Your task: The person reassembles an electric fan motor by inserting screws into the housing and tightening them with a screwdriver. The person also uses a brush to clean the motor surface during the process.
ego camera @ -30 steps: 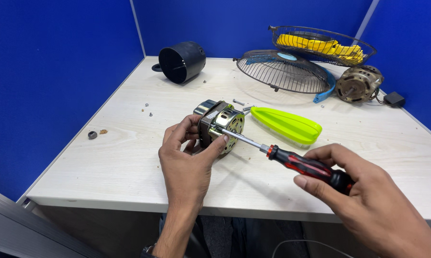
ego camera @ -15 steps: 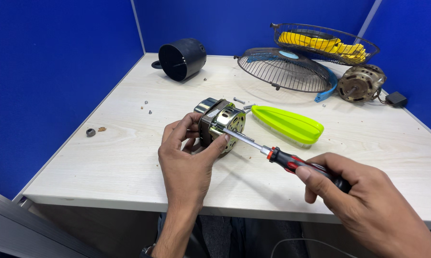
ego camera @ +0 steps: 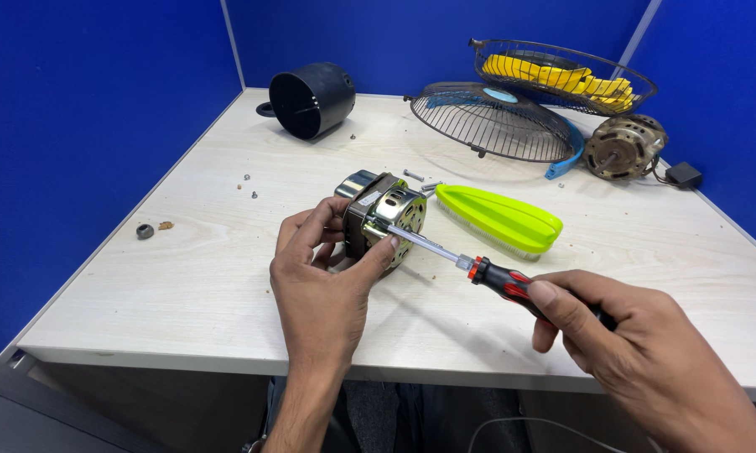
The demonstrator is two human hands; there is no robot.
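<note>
A small metal fan motor [ego camera: 386, 216] stands on its side on the pale wooden table [ego camera: 185, 285]. My left hand [ego camera: 323, 281] grips it from the near side, thumb against its silver end cover. My right hand [ego camera: 638, 356] holds a screwdriver [ego camera: 504, 279] by its red and black handle. The steel shaft runs up and left, and its tip rests on the motor's end cover beside my left thumb.
A lime green brush [ego camera: 499, 218] lies just behind the screwdriver. Farther back are a black cylindrical housing [ego camera: 311, 99], a wire fan guard [ego camera: 495, 122], a second guard holding yellow blades [ego camera: 562, 75], another motor [ego camera: 623, 147] and a black plug [ego camera: 684, 174]. Loose screws [ego camera: 248, 186] and a nut [ego camera: 145, 231] lie at the left.
My right hand has shifted slightly on the screwdriver handle, as if turning it. The left hand and the motor stay where they were.
</note>
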